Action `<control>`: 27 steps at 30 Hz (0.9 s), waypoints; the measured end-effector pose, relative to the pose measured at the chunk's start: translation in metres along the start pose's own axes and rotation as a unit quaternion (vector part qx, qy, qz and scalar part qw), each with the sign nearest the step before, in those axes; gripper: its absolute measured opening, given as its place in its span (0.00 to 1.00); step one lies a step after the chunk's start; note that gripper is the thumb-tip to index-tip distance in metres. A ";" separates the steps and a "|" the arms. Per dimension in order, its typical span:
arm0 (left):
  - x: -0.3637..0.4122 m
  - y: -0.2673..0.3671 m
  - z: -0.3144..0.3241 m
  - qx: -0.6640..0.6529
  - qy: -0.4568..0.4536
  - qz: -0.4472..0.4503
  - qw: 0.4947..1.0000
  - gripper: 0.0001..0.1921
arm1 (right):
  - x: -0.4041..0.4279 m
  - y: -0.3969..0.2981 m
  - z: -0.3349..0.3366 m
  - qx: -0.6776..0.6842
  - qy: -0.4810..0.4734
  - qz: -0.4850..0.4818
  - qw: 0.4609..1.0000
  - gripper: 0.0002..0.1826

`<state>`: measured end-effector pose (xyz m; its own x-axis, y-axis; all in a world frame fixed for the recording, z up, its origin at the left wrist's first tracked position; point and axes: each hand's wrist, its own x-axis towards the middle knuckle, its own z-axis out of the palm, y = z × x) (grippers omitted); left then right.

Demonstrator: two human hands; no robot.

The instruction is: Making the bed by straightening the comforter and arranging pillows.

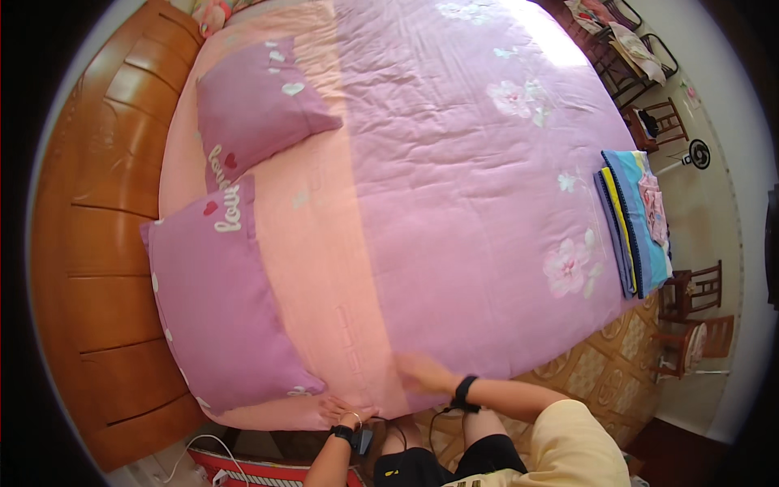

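Observation:
A bed spread with a purple floral quilt lies before me, its folded-back band peach-coloured. My left hand rests with fingers apart on the peach band at the near edge. Blurred, my right hand is over the seam where peach meets purple; its fingers cannot be made out. Left of my hands lies a large purple pillow with a heart and lettering. A second purple pillow sits farther up, turned at an angle.
A wooden headboard closes off the left side. Folded blankets with a pink cloth on top are at the bed's right edge. Wooden chairs and a fan stand beyond. A red box-like object and white cable are below left.

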<state>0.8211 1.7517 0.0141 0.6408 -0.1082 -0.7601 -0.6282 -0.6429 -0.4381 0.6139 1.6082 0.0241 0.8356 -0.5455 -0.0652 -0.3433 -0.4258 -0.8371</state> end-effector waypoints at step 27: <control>-0.122 0.149 0.147 -0.288 -0.374 0.140 0.870 0.51 | -0.260 0.047 -0.070 -0.180 -0.264 0.319 0.892 0.48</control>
<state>0.5846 1.7804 -0.0295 -0.1037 0.0642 -0.9925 -0.2505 -0.9674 -0.0364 0.3500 1.6795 0.0402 0.4741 -0.3834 -0.7927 -0.8572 -0.4067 -0.3160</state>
